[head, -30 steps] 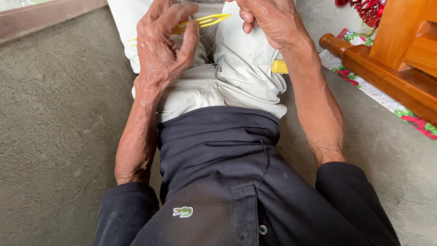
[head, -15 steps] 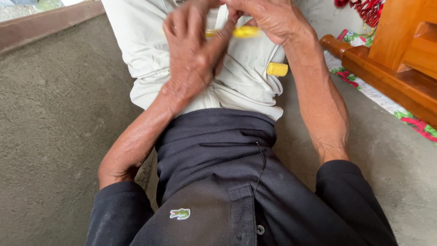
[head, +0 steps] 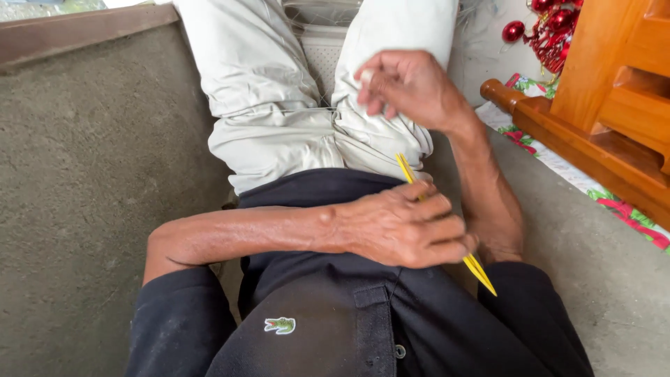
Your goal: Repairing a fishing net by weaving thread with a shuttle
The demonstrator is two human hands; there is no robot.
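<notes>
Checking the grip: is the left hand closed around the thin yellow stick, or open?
Closed: left hand fingers wrap the thin yellow stick, both ends protruding.

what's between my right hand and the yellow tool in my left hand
In the head view, only pale trouser cloth lies between the right hand and the yellow tool held by the left hand.

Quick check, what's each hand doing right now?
Left hand: closed around a yellow netting needle.
Right hand: fingers curled, pinching thin pale line over the lap; grip itself too small to confirm.

The grey concrete floor point(head: 91, 174) carries the seated person, a flower-patterned mat point(head: 558, 164) and orange wooden furniture point(head: 600, 119).
</notes>
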